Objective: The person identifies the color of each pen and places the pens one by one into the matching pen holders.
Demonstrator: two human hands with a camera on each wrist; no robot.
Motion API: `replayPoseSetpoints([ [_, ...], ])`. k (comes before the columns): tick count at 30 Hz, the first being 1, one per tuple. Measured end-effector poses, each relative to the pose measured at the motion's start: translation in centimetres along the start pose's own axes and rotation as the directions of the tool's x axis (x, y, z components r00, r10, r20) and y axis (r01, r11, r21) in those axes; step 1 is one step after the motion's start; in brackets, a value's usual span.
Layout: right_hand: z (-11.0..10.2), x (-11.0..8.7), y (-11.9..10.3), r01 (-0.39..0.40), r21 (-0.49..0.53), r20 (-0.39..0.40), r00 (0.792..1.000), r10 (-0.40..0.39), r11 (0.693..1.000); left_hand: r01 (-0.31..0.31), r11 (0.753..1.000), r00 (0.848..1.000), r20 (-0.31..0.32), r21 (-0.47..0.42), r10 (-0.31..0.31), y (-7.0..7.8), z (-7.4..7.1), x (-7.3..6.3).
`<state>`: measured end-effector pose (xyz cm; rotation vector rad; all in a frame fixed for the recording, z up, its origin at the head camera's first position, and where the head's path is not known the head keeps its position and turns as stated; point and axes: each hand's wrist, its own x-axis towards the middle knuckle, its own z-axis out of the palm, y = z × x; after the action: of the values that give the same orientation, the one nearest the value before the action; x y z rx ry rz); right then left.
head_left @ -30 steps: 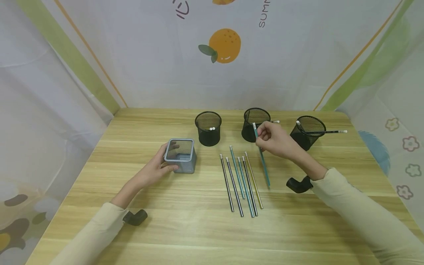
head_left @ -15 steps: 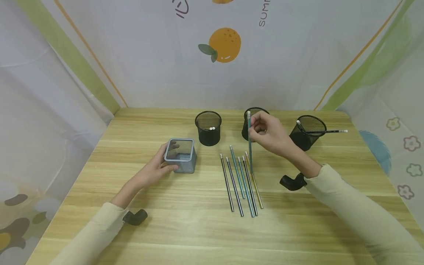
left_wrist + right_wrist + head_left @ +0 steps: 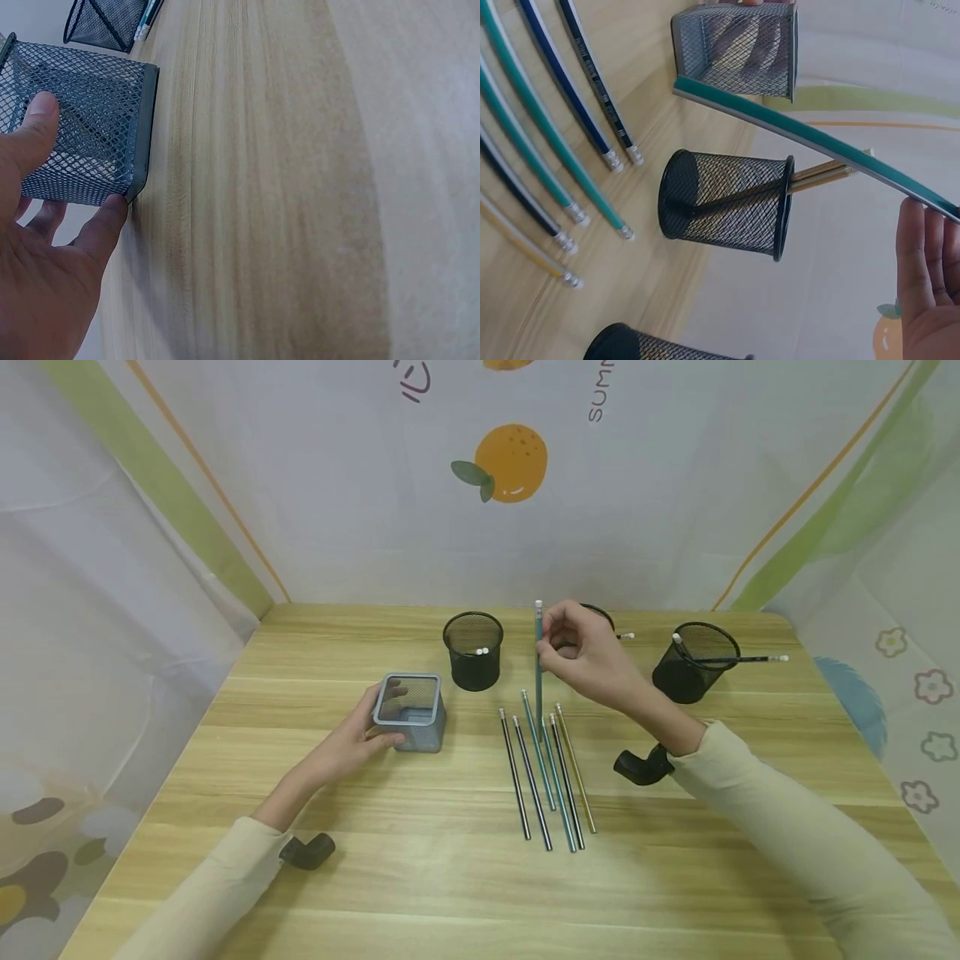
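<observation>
My left hand (image 3: 347, 750) grips a grey square mesh pen holder (image 3: 424, 739) that stands on the table. In the left wrist view its thumb (image 3: 36, 133) lies along one mesh side and the fingers along another. Between thumb and fingertips my right hand (image 3: 588, 658) pinches a teal pencil (image 3: 538, 681) near its white eraser end. That pencil hangs nearly upright, above the row of pencils. Several pencils lie side by side on the table, among them a gold pencil (image 3: 577, 772), a dark pencil (image 3: 515, 777) and a teal pencil (image 3: 547, 127), erasers toward the back.
A round black mesh cup (image 3: 474, 673) at the back holds two gold-coloured pencils (image 3: 821, 174). Another black cup (image 3: 602, 612) is mostly hidden behind my right hand. The rightmost black cup (image 3: 678, 683) has dark pencils (image 3: 738, 659) leaning out. A printed curtain (image 3: 360, 510) hangs behind the table.
My right hand has moved left with the teal pencil, from before the middle black cup to above the lying pencils. The pencil has turned from slanted to nearly upright. My left hand stays put.
</observation>
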<state>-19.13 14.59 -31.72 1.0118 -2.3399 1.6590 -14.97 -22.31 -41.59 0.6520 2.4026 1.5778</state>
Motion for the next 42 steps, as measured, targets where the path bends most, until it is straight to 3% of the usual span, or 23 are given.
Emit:
replayPoseSetpoints([
  [18,2.5,2.8,-1.6,0.075,0.087,-0.007,0.997,-0.074,0.993,-0.004,1.000,1.000,0.001,0.010,0.004,0.1,0.0,0.0],
  [31,3.5,4.0,-2.5,0.168,0.075,0.014,0.985,-0.169,0.983,-0.007,1.000,1.000,0.002,0.005,0.007,0.1,0.1,-0.1],
  [42,3.9,4.2,-2.9,0.158,0.064,0.016,0.987,-0.160,0.985,-0.005,1.000,1.000,0.003,0.008,0.005,0.1,0.0,-0.1],
])
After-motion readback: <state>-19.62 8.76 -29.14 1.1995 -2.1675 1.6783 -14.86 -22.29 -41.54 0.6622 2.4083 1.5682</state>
